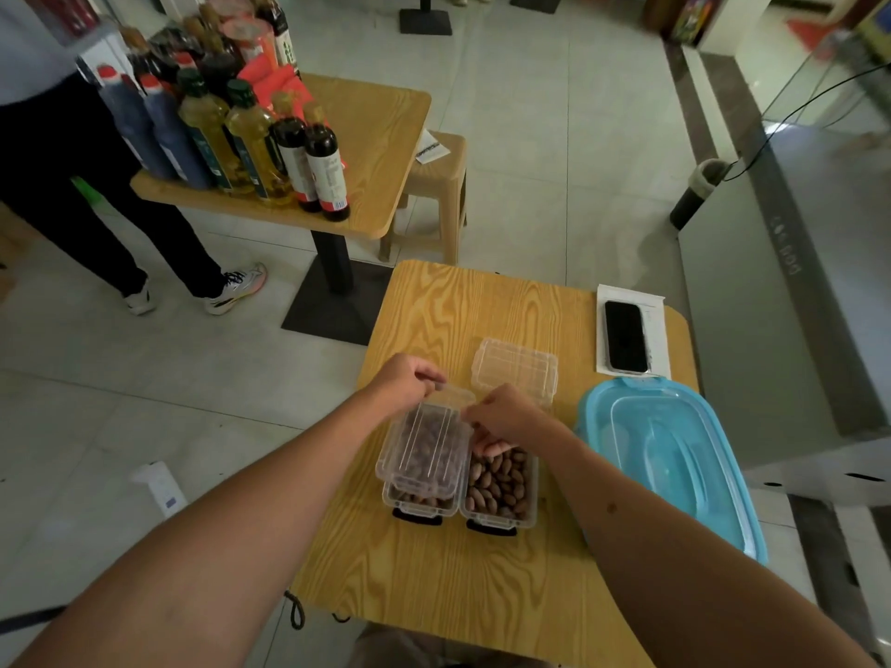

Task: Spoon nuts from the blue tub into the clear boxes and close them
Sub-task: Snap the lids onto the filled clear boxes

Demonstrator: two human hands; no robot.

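Note:
Two clear boxes full of brown nuts stand side by side on the wooden table (434, 585). The left box (419, 503) has its hinged clear lid (426, 450) tilted partway down over it. My left hand (410, 380) pinches the lid's far left corner. My right hand (506, 412) pinches the lid's far right corner, partly hiding the far end of the right box (499, 484). The right box's lid (516, 368) lies flipped back, open. The blue tub (675, 455) sits to the right with its lid on. No spoon is visible.
A black phone (626, 336) lies on a white sheet at the table's far right. Beyond stands a second table (376, 151) crowded with bottles (270, 147), a stool (438, 185) beside it. A person's legs (120, 219) stand at the left. A grey counter (795, 291) runs along the right.

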